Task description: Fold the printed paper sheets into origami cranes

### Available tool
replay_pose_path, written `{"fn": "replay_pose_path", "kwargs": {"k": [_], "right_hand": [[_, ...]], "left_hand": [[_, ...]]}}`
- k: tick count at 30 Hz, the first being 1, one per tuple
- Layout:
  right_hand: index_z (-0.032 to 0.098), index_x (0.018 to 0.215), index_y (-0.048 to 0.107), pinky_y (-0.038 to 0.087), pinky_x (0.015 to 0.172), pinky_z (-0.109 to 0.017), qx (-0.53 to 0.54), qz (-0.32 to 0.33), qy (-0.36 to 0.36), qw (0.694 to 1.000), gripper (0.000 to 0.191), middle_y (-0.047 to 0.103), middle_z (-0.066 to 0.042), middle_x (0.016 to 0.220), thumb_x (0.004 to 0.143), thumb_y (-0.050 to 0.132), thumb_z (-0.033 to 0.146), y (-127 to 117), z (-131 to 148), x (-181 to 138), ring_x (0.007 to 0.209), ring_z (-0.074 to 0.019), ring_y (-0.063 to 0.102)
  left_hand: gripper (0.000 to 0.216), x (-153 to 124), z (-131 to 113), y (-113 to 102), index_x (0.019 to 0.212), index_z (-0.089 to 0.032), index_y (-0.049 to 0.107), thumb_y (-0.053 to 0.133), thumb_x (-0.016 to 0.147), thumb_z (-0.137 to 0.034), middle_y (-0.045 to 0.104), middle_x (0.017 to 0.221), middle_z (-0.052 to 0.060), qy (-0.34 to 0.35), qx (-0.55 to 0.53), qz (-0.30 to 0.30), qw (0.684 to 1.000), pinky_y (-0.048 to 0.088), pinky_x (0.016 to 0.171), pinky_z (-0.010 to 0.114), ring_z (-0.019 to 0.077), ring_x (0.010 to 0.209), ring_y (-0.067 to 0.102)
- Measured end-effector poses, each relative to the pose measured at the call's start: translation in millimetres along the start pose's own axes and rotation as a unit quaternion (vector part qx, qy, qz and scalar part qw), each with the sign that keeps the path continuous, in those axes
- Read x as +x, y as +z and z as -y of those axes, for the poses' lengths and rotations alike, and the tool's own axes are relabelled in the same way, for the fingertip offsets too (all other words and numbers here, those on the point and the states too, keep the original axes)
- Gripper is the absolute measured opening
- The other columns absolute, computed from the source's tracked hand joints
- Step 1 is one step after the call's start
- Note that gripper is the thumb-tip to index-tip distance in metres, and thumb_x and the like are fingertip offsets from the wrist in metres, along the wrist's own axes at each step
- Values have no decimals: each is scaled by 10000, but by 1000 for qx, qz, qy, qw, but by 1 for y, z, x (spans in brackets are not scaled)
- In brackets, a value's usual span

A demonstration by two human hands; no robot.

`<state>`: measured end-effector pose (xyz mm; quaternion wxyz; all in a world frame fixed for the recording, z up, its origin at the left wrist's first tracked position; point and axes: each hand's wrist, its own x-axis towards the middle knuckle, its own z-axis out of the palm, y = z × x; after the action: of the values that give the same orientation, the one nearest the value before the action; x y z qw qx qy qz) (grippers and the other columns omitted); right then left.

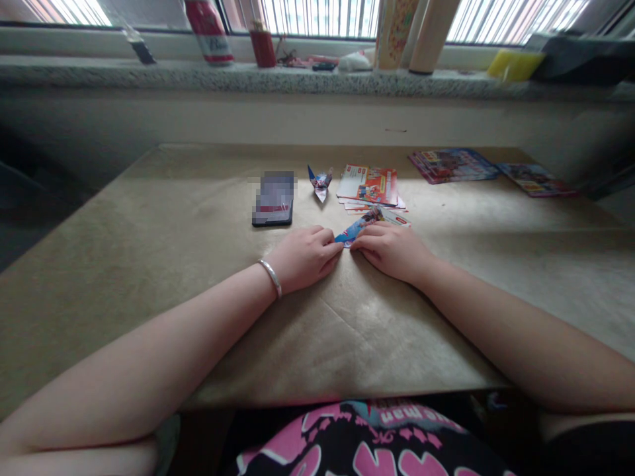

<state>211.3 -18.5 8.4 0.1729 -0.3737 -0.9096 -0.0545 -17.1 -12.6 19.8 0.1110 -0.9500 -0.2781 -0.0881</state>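
Note:
A piece of printed paper (353, 230), blue with a picture on it and folded to a slanting edge, lies on the table between my hands. My left hand (306, 254), with a silver bangle at the wrist, pinches its left corner. Fingers of my right hand (391, 248) press down on its right part and hide some of it. Just beyond are a folded paper crane (321, 183) and a stack of printed sheets (368, 184), red and white on top. A phone (274, 198) with a blurred screen rests beyond my left hand.
More colourful printed papers (451, 164) lie at the table's far right, with another printed stack (536, 178) beside them. Along the stone window sill (297, 80) stand a red can (211, 33), a small red container (262, 45), a tall bottle (432, 36) and a yellow item (516, 65).

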Motion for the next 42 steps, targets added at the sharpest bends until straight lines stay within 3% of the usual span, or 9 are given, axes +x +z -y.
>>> {"fn": "replay_pose_path", "kwargs": {"k": [7, 15, 23, 28, 37, 42], "right_hand": [[326, 1104, 718, 384, 672, -299, -27, 24, 9, 999, 297, 702, -20, 1001, 948, 480, 242, -2, 4, 1, 965, -200, 583], [346, 1114, 713, 325, 615, -291, -42, 57, 26, 997, 314, 673, -38, 1005, 939, 475, 238, -5, 11, 5, 940, -199, 552], [306, 963, 771, 392, 676, -305, -31, 91, 46, 994, 271, 699, -36, 980, 855, 546, 200, -20, 4, 6, 887, -196, 600], [339, 970, 775, 421, 696, -292, -11, 103, 28, 994, 269, 715, -9, 961, 835, 580, 211, -27, -11, -2, 847, -173, 623], [331, 965, 775, 432, 798, -335, -31, 27, -11, 999, 259, 714, -23, 953, 900, 543, 236, -13, -24, -7, 877, -196, 599], [318, 924, 781, 444, 773, -323, -25, 47, 19, 998, 241, 720, -23, 922, 885, 557, 237, -17, -22, -4, 865, -189, 614]], "left_hand": [[289, -1, 1, -2, 974, -189, 707, 439, 962, -297, 644, 859, 67, -7, 13, -7, 1000, 460, 679, 312, 193, 792, 589], [280, 1, 5, -7, 969, -202, 721, 453, 950, -283, 657, 875, 64, -26, -6, 31, 999, 460, 693, 308, 187, 813, 593], [297, -1, 6, -6, 1084, -224, 698, 439, 954, -287, 649, 872, 60, -13, -8, 17, 1000, 438, 681, 293, 179, 811, 574], [297, -2, 6, -5, 1092, -247, 700, 441, 950, -276, 644, 886, 60, -9, -6, 17, 1000, 431, 677, 294, 179, 814, 564], [271, -3, 8, 0, 1066, -227, 695, 462, 939, -280, 639, 905, 67, -5, 24, -11, 1000, 430, 684, 303, 183, 824, 575], [270, -3, 6, -1, 1041, -212, 706, 465, 932, -265, 635, 895, 74, -17, 13, -11, 1000, 437, 681, 303, 184, 816, 570]]}}
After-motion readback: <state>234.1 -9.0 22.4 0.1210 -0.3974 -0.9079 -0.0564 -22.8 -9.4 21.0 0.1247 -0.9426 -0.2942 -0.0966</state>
